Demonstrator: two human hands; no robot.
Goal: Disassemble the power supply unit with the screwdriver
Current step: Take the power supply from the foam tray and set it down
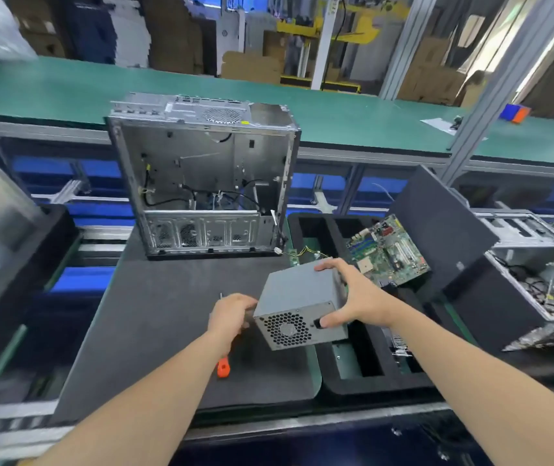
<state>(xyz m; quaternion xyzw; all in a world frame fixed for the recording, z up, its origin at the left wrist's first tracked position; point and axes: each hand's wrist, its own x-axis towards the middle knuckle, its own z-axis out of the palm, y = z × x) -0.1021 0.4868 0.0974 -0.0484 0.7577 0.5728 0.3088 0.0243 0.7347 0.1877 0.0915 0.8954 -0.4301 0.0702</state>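
The grey power supply unit (297, 299) is lifted just above the black mat (154, 331), tilted, its hexagonal fan grille facing me. My right hand (353, 297) grips it from the right, fingers over the far top edge and thumb on the grille face beside the power socket. My left hand (231, 314) is at the unit's left corner, curled round the screwdriver (224, 366). Its orange handle end sticks out below the hand and the thin metal tip shows above it. The left hand is motion-blurred.
An open, stripped computer case (201, 176) stands upright at the mat's far edge. To the right, a black foam tray (346, 381) holds a green motherboard (390, 253). A dark side panel (437, 230) leans there, beside another open case (538, 280).
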